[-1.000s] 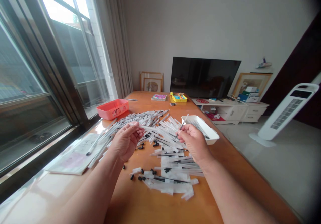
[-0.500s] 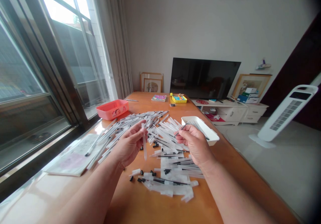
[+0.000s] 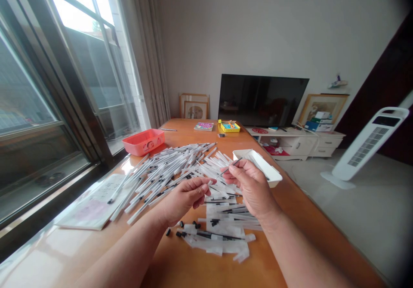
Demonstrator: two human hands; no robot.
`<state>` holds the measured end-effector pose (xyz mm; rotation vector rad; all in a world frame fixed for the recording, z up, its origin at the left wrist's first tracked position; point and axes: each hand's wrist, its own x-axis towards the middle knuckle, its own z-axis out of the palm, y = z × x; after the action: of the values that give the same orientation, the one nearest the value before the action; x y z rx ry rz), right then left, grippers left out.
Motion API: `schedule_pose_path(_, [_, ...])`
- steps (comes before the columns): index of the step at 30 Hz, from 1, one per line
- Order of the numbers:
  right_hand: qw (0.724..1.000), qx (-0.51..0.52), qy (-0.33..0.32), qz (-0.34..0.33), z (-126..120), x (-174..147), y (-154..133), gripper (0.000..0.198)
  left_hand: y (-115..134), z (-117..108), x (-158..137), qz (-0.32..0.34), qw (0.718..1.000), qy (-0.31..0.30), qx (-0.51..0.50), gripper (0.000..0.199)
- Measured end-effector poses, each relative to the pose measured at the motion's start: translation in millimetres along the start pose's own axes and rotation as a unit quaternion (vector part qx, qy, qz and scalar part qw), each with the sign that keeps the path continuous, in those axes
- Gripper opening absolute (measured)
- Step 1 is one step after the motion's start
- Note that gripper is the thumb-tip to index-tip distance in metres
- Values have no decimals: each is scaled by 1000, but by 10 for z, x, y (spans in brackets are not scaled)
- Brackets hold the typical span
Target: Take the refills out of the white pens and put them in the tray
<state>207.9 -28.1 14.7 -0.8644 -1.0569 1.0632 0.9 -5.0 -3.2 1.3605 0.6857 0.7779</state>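
Note:
Over the middle of the table, my left hand (image 3: 189,194) is closed on a translucent pen barrel (image 3: 211,182), most of it hidden by the fingers. My right hand (image 3: 250,184) pinches a thin dark pen refill (image 3: 236,161) that slants down toward the barrel's end. Their ends are close together; whether they touch, I cannot tell. Beneath and beyond the hands lie a pile of assembled pens (image 3: 161,167) and loose clear barrels (image 3: 222,161). Small black pen caps or plugs (image 3: 180,233) are scattered nearer me, beside pieces of translucent plastic (image 3: 214,247).
A red basket (image 3: 143,143) stands at the left and a white tray (image 3: 272,175) at the right edge. A notebook (image 3: 87,206) lies on the left. Farther back are a yellow box (image 3: 229,127) and a pink booklet (image 3: 204,126). A tower fan (image 3: 368,148) stands on the floor.
My left hand has moved right and slightly down, turning the barrel from upright to point at the refill. My right hand has stayed nearly in place with the refill.

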Motion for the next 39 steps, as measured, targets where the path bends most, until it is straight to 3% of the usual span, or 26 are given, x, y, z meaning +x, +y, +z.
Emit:
schedule_pose_path(21, [982,-168,-88,6,51,-53,140,28,37,14,-27,5,1000,-18,-7,33])
schedule_pose_path(27, [986,-156,-51,41,24,-32,80,36,70,17,-22,-11,1000,0,-24,36])
schedule_pose_path(30, [984,-170,-34,48,-26,14,67,30,78,4,-21,-11,999,17,-31,39])
schedule_pose_path(34, [967,-239,-58,61,-121,60,91,17,90,-24,-24,-1,999,37,-35,40])
schedule_pose_path(39, [927,-359,-104,46,-262,98,260,12,102,-66,-20,9,997,56,-50,41])
